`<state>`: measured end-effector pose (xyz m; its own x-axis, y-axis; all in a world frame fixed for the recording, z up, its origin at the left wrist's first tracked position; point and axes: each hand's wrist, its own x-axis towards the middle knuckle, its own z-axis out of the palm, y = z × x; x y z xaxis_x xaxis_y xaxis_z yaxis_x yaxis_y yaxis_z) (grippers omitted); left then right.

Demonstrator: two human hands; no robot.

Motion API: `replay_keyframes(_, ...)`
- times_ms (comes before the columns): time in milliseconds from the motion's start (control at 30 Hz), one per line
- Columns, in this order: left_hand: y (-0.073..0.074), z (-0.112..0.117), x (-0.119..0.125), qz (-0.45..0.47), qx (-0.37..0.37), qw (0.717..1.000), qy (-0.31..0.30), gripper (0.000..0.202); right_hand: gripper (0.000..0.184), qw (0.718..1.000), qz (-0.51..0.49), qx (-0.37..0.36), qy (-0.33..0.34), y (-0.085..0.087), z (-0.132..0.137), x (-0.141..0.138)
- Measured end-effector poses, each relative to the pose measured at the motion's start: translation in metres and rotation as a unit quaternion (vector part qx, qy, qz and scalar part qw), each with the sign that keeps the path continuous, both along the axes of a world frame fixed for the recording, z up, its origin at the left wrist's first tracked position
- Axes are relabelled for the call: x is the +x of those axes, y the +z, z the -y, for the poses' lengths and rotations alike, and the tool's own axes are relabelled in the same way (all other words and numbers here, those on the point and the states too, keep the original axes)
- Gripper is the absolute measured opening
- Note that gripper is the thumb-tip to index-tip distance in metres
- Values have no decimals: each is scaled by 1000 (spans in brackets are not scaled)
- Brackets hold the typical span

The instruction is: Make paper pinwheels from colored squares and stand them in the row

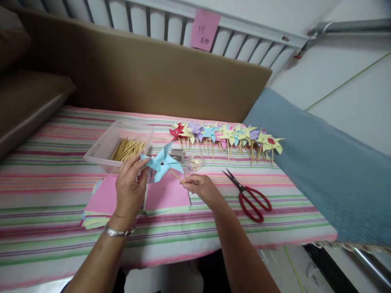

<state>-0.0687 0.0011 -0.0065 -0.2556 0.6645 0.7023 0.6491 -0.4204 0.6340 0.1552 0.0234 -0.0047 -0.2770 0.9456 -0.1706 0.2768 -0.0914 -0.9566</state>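
Note:
A light blue paper pinwheel [162, 163] with a dark pin at its centre is held above the table, tilted on a thin wooden stick [176, 176]. My right hand [200, 187] pinches the stick's lower end between thumb and fingers. At the pinwheel's left blade, the curled fingers of my left hand [131, 185] close on its edge; the exact fingertip contact is partly hidden. Under the pinwheel lies a pink paper sheet [168, 195]. A small grey box [177, 155] of metal pins and a round clear tub [194, 162] with small pale pieces stand just behind.
A clear plastic bin [100, 152] holds many wooden sticks [128, 149]. Coloured paper sheets [102, 199] are stacked at left. Red-handled scissors [247, 195] lie open at right. Several finished pinwheels [227, 134] line the back, before a cardboard panel [159, 77].

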Motion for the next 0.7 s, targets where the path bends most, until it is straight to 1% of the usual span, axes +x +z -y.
replay_keyframes(200, -3, 0, 1, -11, -9, 1000, 13, 15, 19, 1000, -19, 2, -15, 3, 0, -1)
replay_keyframes(333, 0, 0, 2, -44, 4, 998, 34, 15, 18, 999, -38, -13, -7, 3, 1, -3)
replay_keyframes(500, 4, -1, 3, -55, 25, 998, 7, 18, 20, 998, -49, -33, 16, 1, 3, -5)
replay_keyframes(600, 6, -1, 4, -45, 16, 999, 2, 15, 20, 997, -51, -55, 27, 1, 5, -7)
replay_keyframes(700, 7, 0, 4, -32, 11, 999, -4, 11, 19, 997, -51, -57, 32, 4, 8, -8)
